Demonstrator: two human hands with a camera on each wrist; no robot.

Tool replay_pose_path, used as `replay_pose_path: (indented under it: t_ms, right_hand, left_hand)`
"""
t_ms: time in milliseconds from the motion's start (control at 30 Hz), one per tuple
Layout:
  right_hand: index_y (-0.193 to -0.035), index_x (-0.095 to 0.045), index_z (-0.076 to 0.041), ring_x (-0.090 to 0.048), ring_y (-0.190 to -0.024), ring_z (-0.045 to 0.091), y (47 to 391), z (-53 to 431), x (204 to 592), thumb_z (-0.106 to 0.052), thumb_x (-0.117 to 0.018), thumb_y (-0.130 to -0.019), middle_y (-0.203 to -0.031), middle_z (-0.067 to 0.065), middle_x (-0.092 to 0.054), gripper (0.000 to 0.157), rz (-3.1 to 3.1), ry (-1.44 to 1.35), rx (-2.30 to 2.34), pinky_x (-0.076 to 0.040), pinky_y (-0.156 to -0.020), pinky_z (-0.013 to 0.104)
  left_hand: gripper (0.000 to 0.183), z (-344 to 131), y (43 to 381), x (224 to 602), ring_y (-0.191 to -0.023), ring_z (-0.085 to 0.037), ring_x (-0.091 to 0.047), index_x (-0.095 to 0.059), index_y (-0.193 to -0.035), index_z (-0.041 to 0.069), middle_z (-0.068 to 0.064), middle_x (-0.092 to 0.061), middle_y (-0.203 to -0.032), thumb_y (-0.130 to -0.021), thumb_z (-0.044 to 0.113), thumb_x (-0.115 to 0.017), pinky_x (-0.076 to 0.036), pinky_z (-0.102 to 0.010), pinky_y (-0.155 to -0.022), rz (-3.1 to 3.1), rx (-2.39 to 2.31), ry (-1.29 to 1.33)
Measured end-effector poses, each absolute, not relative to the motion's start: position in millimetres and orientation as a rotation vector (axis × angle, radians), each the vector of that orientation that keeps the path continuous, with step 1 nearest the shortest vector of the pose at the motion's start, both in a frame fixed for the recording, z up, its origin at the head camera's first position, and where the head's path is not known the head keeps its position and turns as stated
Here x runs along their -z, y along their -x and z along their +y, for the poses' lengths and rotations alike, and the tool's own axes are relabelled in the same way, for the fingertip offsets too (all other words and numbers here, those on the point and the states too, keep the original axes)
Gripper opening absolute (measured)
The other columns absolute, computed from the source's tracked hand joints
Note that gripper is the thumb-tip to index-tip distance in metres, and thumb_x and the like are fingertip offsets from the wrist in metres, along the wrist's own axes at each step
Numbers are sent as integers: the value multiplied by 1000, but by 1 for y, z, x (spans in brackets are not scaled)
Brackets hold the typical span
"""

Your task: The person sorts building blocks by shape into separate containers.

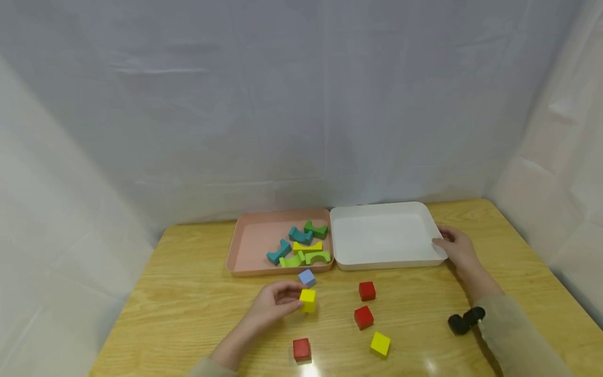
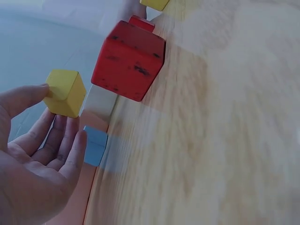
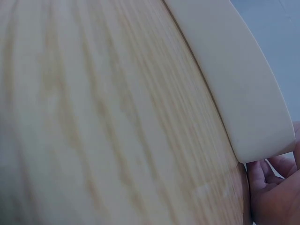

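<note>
My left hand [image 1: 275, 303] pinches a yellow cube [image 1: 308, 300] between thumb and fingertips; in the left wrist view the yellow cube [image 2: 65, 93] is held up off the table. Just behind it a light blue cube [image 1: 306, 278] lies by the pink tray's front wall. My right hand [image 1: 456, 248] grips the right end of the white tray [image 1: 386, 264], thumb at the rim. In the right wrist view its fingers [image 3: 257, 174] are at the tray's corner, partly hidden. Red cubes lie on the table: one [image 1: 367, 291], a second [image 1: 364, 317] and a third [image 1: 301, 349].
Another yellow cube [image 1: 380, 344] lies near the front of the wooden table [image 1: 188, 293]. The pink tray [image 1: 254, 235] holds several arch-shaped blocks in teal, green and yellow. A black device [image 1: 466, 320] sits at the right sleeve. Pale cloth [image 1: 282, 104] hangs behind the table.
</note>
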State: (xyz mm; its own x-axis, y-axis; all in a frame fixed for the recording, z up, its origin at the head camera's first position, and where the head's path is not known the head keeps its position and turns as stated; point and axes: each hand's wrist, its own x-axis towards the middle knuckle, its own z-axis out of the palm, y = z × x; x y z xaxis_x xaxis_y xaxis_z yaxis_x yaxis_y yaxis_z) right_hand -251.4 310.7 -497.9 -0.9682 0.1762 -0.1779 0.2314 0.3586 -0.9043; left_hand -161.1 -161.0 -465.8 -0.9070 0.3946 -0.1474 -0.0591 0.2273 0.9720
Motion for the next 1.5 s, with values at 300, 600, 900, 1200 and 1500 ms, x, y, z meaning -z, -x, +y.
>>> replay_pose_path:
  t_ms: [300,600,900,1200,1500]
  right_hand:
    - [-160,-32,11,-50,-123,25,251,312,498,-15,-55,-109,-160,35,-39,63,2551,-371,1702,-44,-76,2]
    - [-161,-31,11,-50,-119,19,251,313,498,-15,-55,-109,-160,35,-38,63,2546,-359,1702,-45,-76,2]
    - [-160,-32,11,-49,-112,9,250,312,497,-15,-56,-109,-160,35,-39,63,2552,-352,1703,-45,-77,2]
    - [-161,-31,12,-48,-109,6,250,311,497,-16,-55,-109,-160,35,-39,63,2544,-340,1708,-46,-77,3]
    - [-160,-31,12,-48,-112,10,250,310,495,-15,-55,-109,-160,35,-38,63,2545,-344,1705,-45,-77,2]
  left_hand:
    - [42,-148,169,464,-116,-22,-69,-63,-136,-10,-27,-67,-136,-100,9,-73,-58,-18,-96,2112,-1748,-321]
    - [39,-138,183,465,-113,-19,-69,-64,-135,-9,-27,-66,-136,-100,5,-72,-58,-18,-95,2124,-1772,-364]
    - [37,-128,194,461,-118,-24,-69,-65,-136,-5,-25,-66,-140,-101,6,-71,-58,-19,-97,2150,-1763,-387]
    - [38,-111,209,456,-115,-20,-69,-65,-137,-5,-25,-67,-138,-101,5,-71,-60,-22,-96,2132,-1797,-365]
    - [37,-96,221,454,-119,-24,-70,-68,-137,0,-20,-69,-139,-101,7,-72,-61,-26,-98,2147,-1800,-348]
